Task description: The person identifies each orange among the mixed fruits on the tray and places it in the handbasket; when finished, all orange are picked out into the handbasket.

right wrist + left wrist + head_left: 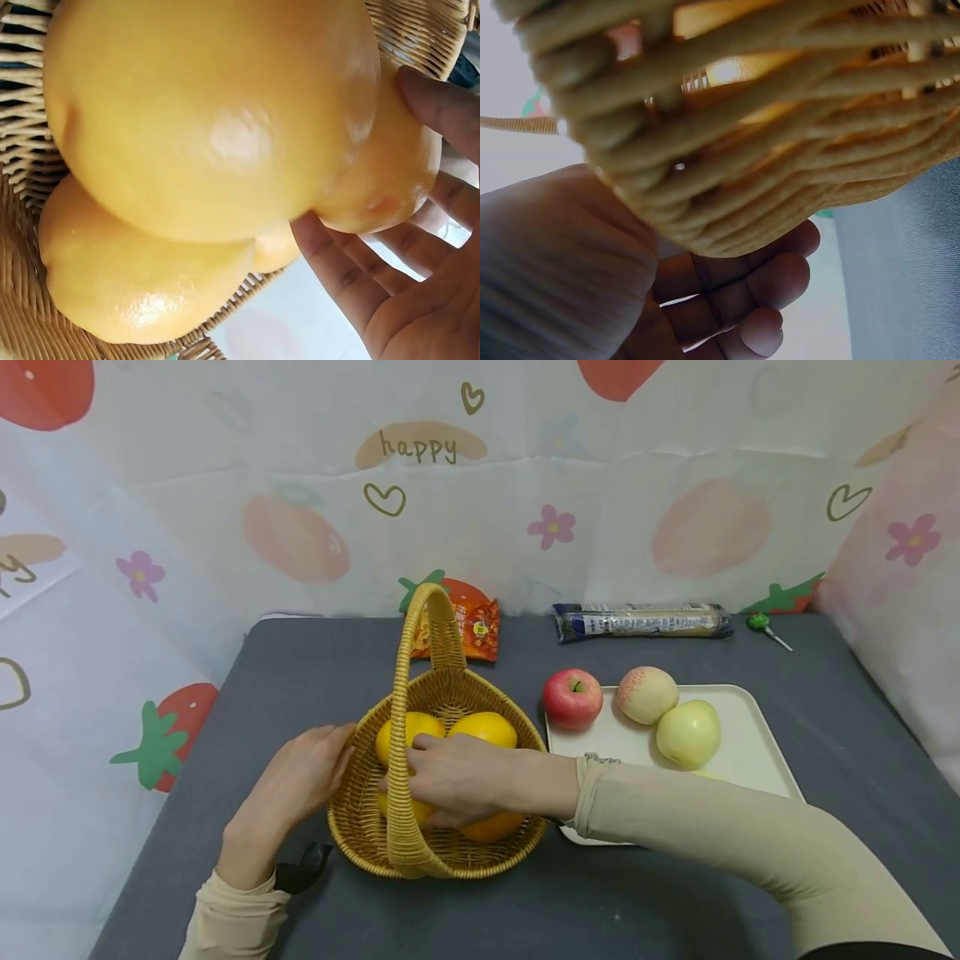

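A woven wicker basket [360, 852] with a tall arched handle stands mid-table, holding several glossy yellow-orange, mango-like fruits [483, 727]. My right hand [468, 777] reaches into it, over the fruits. In the right wrist view its thumb and fingers lie around one yellow fruit [382, 169], beside a larger-looking yellow fruit [217, 120]. At the basket's left side, my left hand [311, 768] holds the rim. In the left wrist view its fingers [780, 279] curve past the wicker edge, and the thumb is hidden.
Right of the basket lies a cream tray [750, 727] with a red apple [572, 699], a pinkish peach [647, 695] and a pale green-yellow fruit [688, 734]. Farther back are an orange snack packet [480, 631], a long wrapped package [645, 621] and a green lollipop [759, 622].
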Demonstrator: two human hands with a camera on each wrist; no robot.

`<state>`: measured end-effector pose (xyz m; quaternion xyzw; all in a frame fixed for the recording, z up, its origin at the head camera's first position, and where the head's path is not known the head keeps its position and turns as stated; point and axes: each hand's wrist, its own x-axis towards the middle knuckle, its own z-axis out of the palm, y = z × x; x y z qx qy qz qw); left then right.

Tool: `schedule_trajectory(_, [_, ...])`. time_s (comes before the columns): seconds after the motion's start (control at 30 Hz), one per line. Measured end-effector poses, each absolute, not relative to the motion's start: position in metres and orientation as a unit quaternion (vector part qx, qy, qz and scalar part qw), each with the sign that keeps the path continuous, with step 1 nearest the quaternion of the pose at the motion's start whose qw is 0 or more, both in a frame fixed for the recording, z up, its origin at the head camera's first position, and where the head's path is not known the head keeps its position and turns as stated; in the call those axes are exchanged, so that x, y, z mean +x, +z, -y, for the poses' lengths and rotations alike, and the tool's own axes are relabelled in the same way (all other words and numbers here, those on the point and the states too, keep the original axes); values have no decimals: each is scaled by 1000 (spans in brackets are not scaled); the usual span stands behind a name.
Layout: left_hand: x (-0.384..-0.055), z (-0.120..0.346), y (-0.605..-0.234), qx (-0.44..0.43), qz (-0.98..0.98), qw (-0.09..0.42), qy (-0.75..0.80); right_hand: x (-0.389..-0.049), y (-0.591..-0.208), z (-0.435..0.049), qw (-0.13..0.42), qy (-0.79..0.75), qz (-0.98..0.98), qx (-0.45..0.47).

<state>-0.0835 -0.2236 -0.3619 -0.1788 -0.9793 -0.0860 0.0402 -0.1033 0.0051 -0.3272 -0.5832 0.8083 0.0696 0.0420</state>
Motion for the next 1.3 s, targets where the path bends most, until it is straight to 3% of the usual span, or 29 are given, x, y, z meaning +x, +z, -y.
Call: schedule_trajectory(1.3, [-84, 224, -361, -181, 978, 40, -92, -101, -324, -10, 45, 79, -803, -589])
